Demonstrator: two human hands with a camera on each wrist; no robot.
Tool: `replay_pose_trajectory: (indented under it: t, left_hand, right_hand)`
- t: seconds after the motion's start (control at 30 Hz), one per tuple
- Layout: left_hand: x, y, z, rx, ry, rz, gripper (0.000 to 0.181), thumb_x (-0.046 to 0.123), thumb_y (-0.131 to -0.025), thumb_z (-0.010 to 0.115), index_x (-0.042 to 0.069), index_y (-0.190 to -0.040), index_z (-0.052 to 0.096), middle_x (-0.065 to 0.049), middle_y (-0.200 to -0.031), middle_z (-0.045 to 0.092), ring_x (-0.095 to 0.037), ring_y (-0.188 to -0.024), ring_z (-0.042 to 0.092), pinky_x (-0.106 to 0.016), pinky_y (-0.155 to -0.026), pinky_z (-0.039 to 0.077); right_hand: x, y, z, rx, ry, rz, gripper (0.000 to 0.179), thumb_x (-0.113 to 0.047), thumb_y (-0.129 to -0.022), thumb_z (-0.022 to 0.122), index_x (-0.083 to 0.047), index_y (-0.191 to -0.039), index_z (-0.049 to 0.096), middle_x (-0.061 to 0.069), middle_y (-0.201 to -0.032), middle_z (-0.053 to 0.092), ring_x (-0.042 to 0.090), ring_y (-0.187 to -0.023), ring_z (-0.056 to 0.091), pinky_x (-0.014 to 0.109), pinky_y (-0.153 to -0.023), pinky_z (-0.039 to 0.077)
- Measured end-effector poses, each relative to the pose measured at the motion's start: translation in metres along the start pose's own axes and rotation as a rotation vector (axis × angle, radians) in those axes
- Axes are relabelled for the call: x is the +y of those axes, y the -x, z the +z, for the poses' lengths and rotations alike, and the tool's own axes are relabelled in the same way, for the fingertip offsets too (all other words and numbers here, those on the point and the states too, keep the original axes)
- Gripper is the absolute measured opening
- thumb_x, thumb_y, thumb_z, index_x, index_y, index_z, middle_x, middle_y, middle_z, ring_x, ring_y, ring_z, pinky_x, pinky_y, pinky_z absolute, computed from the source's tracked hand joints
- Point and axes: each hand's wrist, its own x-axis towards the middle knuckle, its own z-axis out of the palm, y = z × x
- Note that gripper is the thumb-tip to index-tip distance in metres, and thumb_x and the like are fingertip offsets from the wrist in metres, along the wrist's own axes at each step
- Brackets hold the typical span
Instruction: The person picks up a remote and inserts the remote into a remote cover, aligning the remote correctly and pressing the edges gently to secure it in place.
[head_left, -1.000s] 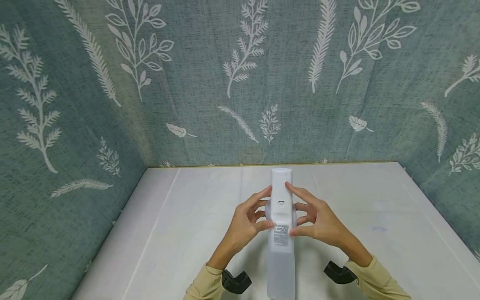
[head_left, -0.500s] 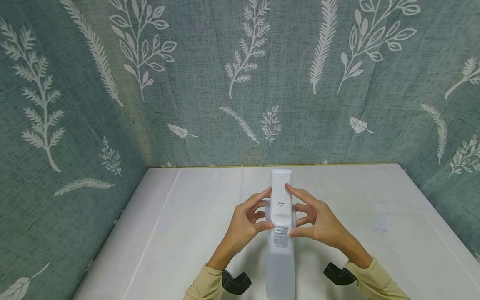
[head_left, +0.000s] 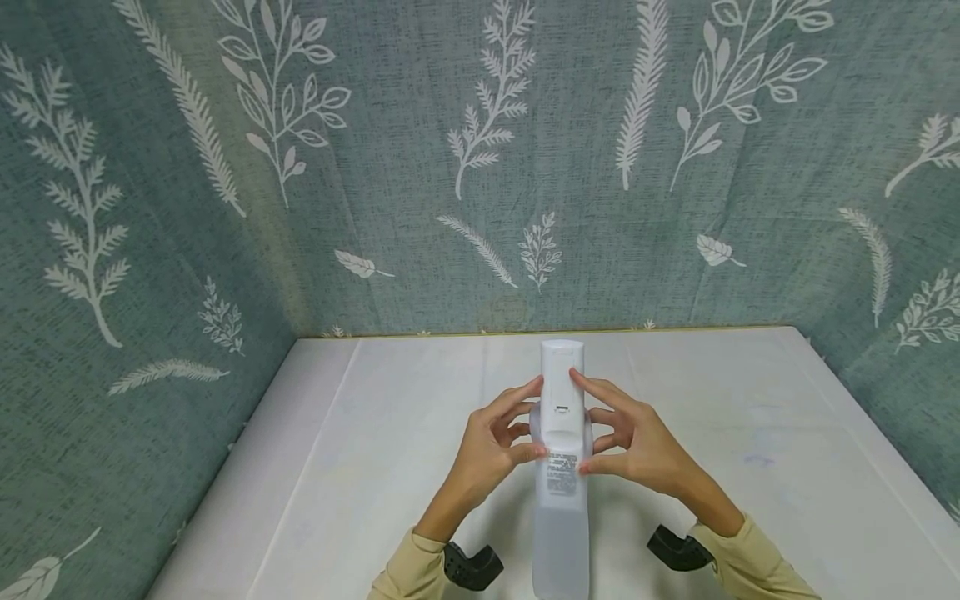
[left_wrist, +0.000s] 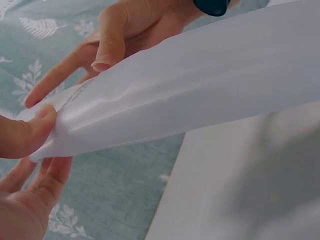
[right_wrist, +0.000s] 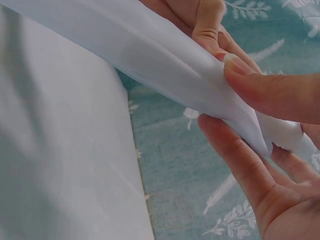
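A white remote control [head_left: 562, 379], its back with battery cover facing up, is held upright in the middle of the head view. A translucent plastic sleeve [head_left: 561, 546] covers its lower part and hangs down below it; a printed label [head_left: 561, 475] shows near the sleeve's upper part. My left hand [head_left: 491, 442] pinches the left edge between thumb and fingers. On the other side my right hand [head_left: 641, 437] grips the right edge, its index finger on the remote's back. In the wrist views the sleeve [left_wrist: 175, 90] hides most of the remote.
A white table [head_left: 375, 467] lies beneath the hands. Green cloth with white leaf patterns [head_left: 405, 167] stands behind it and at both sides. Black wrist mounts [head_left: 472, 567] sit at both sleeve cuffs.
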Motion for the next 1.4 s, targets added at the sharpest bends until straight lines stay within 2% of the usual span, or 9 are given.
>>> replay_pose_trajectory:
  t: [0.33,0.93,1.4]
  left_hand:
    - [-0.0016,0.0000,0.0001,0.010,-0.003,0.004,0.074,-0.012,-0.074,0.072,0.008,-0.140,0.046,-0.011,-0.137,0.047,-0.031,-0.117,0.053,-0.037,-0.091,0.050]
    - [-0.0022,-0.0002,0.0008,0.026,-0.011,-0.004,0.074,-0.015,-0.073,0.072,0.007,-0.139,0.047,-0.011,-0.137,0.048,-0.029,-0.117,0.053,-0.036,-0.091,0.050]
    - [-0.0036,0.0000,0.0009,0.034,-0.017,-0.011,0.071,-0.014,-0.074,0.071,0.007,-0.139,0.048,-0.012,-0.136,0.048,-0.029,-0.117,0.053,-0.036,-0.091,0.050]
  right_hand:
    - [0.0009,0.0008,-0.0001,0.008,0.023,0.016,0.095,0.009,-0.070,0.078,-0.007,-0.149,0.027,0.017,-0.143,0.034,0.030,-0.113,0.057,0.043,-0.069,0.057]
    - [0.0015,0.0011,0.0005,0.027,0.037,0.037,0.094,0.007,-0.070,0.079,-0.008,-0.149,0.030,0.017,-0.143,0.035,0.033,-0.114,0.056,0.042,-0.069,0.057]
    - [0.0034,0.0013,0.0001,0.018,0.010,0.020,0.094,0.009,-0.070,0.077,-0.007,-0.149,0.029,0.019,-0.143,0.034,0.031,-0.115,0.056,0.044,-0.069,0.057]
